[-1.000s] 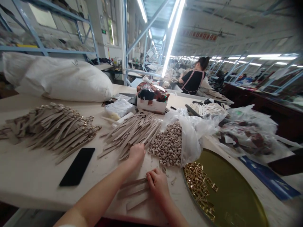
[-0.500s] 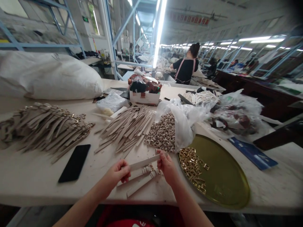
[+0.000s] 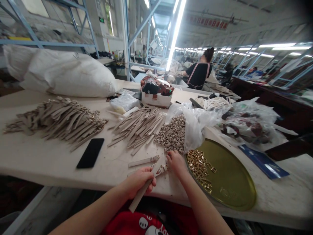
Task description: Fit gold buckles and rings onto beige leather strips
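The strap [image 3: 139, 199], held between 2 grips a moment earlier, is now pinched by the left grip [image 3: 142, 180] alone; the right grip [image 3: 176, 162] is thereby freed, brought to the loops [image 3: 173, 132] just beyond it. Whether anything is pinched there cannot be told.

Strips [image 3: 141, 127] between strap pile [image 3: 63, 117] and rings [image 3: 172, 133], box [image 3: 156, 100] behind strips — buckles [image 3: 197, 164] on tray [image 3: 230, 169]

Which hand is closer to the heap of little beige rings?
Right. The right hand is at the near edge of the beige rings; the left hand is farther away, closer to the person's body, holding a beige strip.
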Tool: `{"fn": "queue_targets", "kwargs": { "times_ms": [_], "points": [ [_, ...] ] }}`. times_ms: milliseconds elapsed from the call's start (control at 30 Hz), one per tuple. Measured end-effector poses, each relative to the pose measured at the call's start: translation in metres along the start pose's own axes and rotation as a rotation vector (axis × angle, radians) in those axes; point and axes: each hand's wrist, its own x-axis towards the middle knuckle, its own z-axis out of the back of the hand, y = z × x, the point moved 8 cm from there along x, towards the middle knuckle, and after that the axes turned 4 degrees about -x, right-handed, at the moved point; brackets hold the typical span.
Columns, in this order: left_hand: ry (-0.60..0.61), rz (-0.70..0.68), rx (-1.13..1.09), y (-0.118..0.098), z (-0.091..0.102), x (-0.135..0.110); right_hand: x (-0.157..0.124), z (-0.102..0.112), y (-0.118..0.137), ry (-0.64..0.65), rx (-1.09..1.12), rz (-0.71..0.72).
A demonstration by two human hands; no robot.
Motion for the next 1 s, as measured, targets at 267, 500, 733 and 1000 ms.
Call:
{"fn": "queue_targets", "kwargs": {
  "times_ms": [267,500,733,1000],
  "points": [
    [0.027,0.024,-0.032,-0.002,-0.001,-0.005,-0.004,-0.009,-0.013,0.033,0.030,-0.043],
    [-0.025,-0.150,0.354,-0.013,0.005,0.010,-0.028,-0.017,-0.014,0.181,0.399,-0.204],
    [-0.122,-0.358,0.753,-0.031,0.009,0.016,-0.040,-0.021,-0.007,0.165,0.746,-0.320],
    [-0.066,-0.325,0.889,-0.038,0.009,0.019,-0.044,-0.023,0.016,0.203,0.714,-0.223]
  ]
}}
